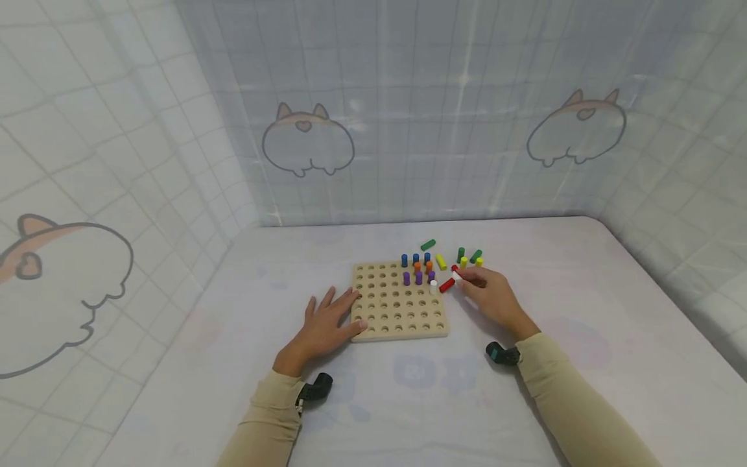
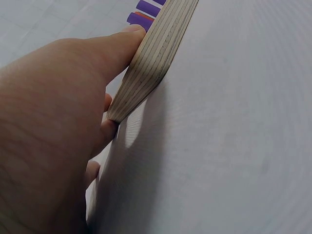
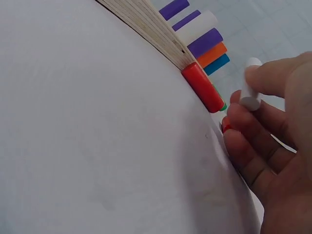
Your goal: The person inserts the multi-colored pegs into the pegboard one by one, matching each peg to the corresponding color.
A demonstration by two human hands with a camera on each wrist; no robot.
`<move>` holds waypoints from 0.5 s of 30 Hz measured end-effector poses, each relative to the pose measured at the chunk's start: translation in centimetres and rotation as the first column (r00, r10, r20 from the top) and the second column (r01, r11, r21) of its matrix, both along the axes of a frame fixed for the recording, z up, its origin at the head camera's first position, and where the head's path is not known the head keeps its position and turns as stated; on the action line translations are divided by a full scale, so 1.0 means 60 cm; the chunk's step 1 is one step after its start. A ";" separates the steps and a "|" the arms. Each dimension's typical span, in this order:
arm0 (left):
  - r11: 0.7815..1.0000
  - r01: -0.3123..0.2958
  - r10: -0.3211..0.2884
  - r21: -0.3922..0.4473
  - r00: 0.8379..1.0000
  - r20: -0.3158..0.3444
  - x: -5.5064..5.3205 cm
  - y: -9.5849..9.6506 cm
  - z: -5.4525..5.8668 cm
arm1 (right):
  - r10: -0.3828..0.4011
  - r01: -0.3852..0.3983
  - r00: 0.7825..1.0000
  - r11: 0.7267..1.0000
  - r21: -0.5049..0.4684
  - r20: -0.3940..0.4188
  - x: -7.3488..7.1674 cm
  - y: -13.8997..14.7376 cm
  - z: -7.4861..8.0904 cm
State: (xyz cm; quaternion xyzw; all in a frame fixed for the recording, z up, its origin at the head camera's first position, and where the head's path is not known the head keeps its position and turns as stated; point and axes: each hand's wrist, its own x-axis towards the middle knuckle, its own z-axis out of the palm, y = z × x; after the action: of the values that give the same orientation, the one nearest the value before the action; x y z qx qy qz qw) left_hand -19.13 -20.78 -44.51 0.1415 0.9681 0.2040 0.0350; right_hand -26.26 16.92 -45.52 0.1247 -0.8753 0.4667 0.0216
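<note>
A square wooden pegboard (image 1: 379, 333) lies on the table, with rows of holes. My left hand (image 1: 321, 331) rests at its left edge with fingers spread; in the left wrist view the thumb touches the board's side. Between thumb and fingertips, my right hand (image 1: 491, 299) pinches a white peg (image 3: 250, 100) just off the board's right side. Blue pegs (image 1: 404, 261), orange pegs (image 1: 428, 266) and purple pegs (image 1: 406, 279) stand in the upper right holes, with one white peg (image 1: 434, 286) in front of them. A red peg (image 3: 202, 87) lies against the board's right edge.
Loose pegs lie or stand right of and behind the board: a yellow peg (image 1: 441, 262), a green peg (image 1: 428, 244), another red peg (image 1: 454, 267) near the right fingertips, and more green and yellow ones beyond. A patterned curtain (image 1: 408, 130) hangs behind the table.
</note>
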 end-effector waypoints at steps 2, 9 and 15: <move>1.000 -0.002 0.001 -0.003 1.000 -0.009 -0.001 0.000 0.000 | 0.005 -0.006 1.000 1.000 -0.028 -0.018 -0.001 0.001 0.001; 1.000 -0.010 0.010 0.005 1.000 -0.001 0.001 -0.001 0.003 | 0.040 -0.042 0.999 0.992 -0.123 -0.023 -0.004 -0.007 0.008; 1.000 0.007 -0.007 0.030 1.000 -0.008 0.001 -0.002 0.001 | 0.056 -0.053 0.998 0.984 -0.170 0.009 -0.011 -0.014 0.012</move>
State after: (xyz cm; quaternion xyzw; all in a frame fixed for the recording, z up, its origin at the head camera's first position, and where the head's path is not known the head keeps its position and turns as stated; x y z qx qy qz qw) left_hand -19.05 -20.87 -44.46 0.1461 0.9645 0.2177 0.0300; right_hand -26.91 16.06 -44.82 0.1431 -0.8288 0.5408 0.0131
